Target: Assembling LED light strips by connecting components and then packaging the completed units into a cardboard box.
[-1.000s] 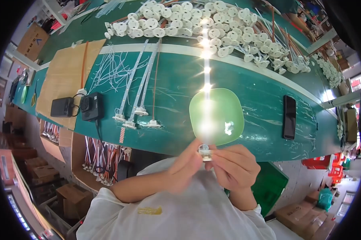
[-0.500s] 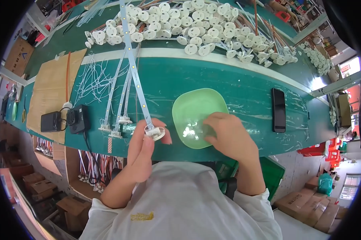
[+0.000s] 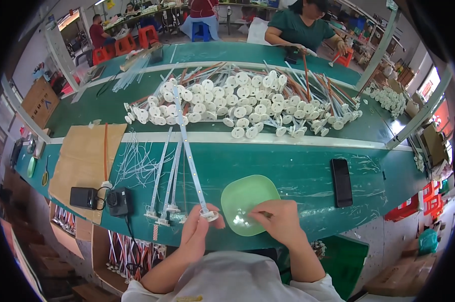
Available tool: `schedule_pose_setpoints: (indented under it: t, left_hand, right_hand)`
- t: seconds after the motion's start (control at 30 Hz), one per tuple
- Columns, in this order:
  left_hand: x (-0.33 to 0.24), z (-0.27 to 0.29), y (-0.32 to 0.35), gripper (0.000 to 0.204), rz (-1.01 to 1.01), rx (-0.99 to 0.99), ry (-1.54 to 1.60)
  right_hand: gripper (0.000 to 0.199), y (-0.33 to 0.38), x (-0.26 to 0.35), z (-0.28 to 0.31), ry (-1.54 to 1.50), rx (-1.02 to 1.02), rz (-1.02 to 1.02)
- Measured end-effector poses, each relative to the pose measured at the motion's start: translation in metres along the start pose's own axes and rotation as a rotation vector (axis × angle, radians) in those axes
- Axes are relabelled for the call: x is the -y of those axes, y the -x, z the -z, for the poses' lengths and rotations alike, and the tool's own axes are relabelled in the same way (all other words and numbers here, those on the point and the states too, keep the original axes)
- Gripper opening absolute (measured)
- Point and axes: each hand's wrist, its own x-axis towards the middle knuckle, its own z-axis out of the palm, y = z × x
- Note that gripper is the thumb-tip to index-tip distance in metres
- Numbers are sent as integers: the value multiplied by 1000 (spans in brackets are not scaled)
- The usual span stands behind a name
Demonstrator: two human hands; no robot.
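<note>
My left hand is closed around the round white end cap of an LED light strip. The strip points up and away from me, over the workbench. A light green plate lies just right of that hand, with small shiny bits in it, too small to name. Over the plate's right part is my right hand, thumb and fingertips pinched together. Whatever sits between those fingertips is hidden. Several more LED strips with white end caps lie left of my left hand.
White-capped strips are heaped on the raised shelf behind the bench. A black phone lies right; a black adapter, cardboard sheet and thin white wires lie left. A co-worker sits across the bench.
The view has tilted up, bringing people across the bench into sight. My right hand's fingers have come together over the plate. My left hand still holds the strip.
</note>
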Motion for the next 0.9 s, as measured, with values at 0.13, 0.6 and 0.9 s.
schedule_pose_setpoints:
  t: [0.13, 0.6, 0.9]
  left_hand:
    - [4, -17, -10, 47, -9, -36, 121]
    - [-20, -50, -18, 48, -17, 9, 475]
    - [-21, -52, -15, 48, -17, 73, 478]
  right_hand:
    - [6, 6, 13, -20, -145, -260, 13]
    - [27, 30, 52, -53, -500, -303, 133]
    - [23, 41, 53, -49, -522, -299, 86]
